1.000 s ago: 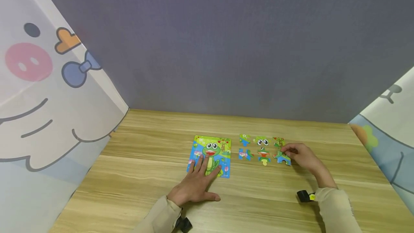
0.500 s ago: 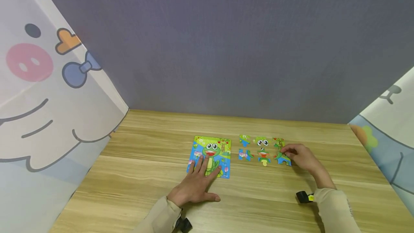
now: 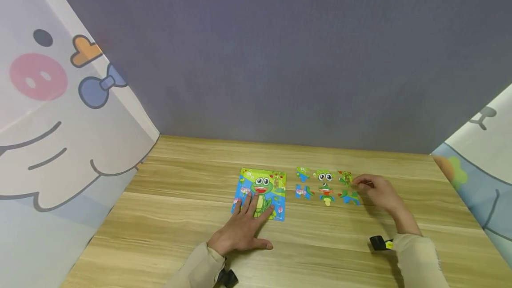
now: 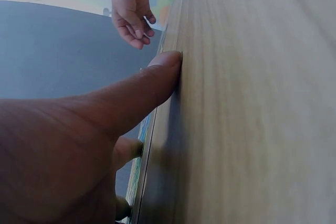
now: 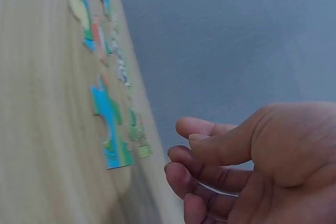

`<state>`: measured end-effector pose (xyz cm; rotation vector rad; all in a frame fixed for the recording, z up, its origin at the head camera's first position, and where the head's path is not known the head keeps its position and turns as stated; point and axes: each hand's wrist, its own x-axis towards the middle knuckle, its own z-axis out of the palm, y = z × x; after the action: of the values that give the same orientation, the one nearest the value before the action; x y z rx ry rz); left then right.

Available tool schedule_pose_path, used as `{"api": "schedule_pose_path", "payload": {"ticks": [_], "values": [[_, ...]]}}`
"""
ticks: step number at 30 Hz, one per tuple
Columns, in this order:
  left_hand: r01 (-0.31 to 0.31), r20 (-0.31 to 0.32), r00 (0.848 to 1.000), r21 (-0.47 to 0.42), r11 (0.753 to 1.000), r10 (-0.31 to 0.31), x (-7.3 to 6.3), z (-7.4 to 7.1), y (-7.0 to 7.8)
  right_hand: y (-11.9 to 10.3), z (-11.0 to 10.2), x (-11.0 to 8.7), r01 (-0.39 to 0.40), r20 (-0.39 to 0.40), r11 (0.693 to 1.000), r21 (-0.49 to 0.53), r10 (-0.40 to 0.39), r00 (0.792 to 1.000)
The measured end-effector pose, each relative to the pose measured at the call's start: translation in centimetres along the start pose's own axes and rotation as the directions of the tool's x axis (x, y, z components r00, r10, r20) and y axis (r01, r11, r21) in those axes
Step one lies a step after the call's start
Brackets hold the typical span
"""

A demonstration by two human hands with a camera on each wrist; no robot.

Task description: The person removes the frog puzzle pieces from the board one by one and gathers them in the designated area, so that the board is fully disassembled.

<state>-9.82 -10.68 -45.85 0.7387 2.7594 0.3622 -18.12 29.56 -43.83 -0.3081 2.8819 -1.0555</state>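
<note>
My left hand (image 3: 240,229) lies spread, its fingers resting on a square frog picture board (image 3: 248,177). In the left wrist view its thumb tip touches the wooden tabletop (image 4: 252,108). To the right lie several loose jigsaw pieces in two rows. My right hand (image 3: 379,192) hovers at their right end, fingers loosely bent and holding nothing. Nearest to it are a green tree piece (image 3: 345,177) and a blue-green piece (image 3: 351,198). The right wrist view shows a gap between this hand (image 5: 226,166) and the blue-green piece (image 5: 113,129).
Frog-eye (image 3: 325,176) and frog-mouth (image 3: 326,192) pieces form the middle column. A flower piece (image 3: 302,174) and a pink-flower piece (image 3: 303,191) lie beside the board. A grey panel (image 3: 280,57) rises behind the table, with cartoon-printed side walls (image 3: 60,123).
My right hand has let go of the blue-green piece and drawn slightly up and right. That piece now lies flat below the tree piece. My left hand has stayed on the board.
</note>
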Motion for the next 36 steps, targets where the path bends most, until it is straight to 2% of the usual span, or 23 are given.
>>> {"api": "schedule_pose_path", "payload": {"ticks": [4,9,13,17,21,27,36], "values": [[0.001,0.0,1.0,-0.022,1.0,-0.001,0.1,0.0,0.0,-0.8,-0.5,-0.1,0.007,-0.015,1.0,-0.008,-0.007,1.0],[0.0,0.001,1.0,-0.047,0.999,0.0,0.0,-0.1,-0.1,-2.8,-0.5,0.0,0.018,-0.011,0.999,-0.027,-0.018,1.0],[-0.001,-0.004,1.0,-0.049,0.999,0.001,-0.1,-0.1,-0.1,-4.8,0.0,0.5,0.059,-0.023,0.998,-0.033,-0.059,0.998],[-0.001,-0.014,1.0,-0.044,0.999,0.0,-0.1,-0.2,-0.1,-7.1,0.9,1.2,0.11,-0.023,0.994,0.009,-0.11,0.994],[-0.002,-0.015,1.0,-0.043,0.999,0.001,-0.3,-0.4,0.1,-9.2,2.8,2.0,0.146,0.012,0.988,0.057,-0.147,0.989],[0.006,-0.022,1.0,-0.044,0.999,-0.007,-0.9,-0.9,-0.1,-12.9,6.9,3.2,0.181,0.105,0.978,0.104,-0.192,0.976],[0.009,-0.081,0.997,-0.075,0.997,-0.016,-2.7,-0.8,-1.9,-17.1,13.1,4.5,0.212,0.213,0.967,0.139,-0.238,0.948]]}}
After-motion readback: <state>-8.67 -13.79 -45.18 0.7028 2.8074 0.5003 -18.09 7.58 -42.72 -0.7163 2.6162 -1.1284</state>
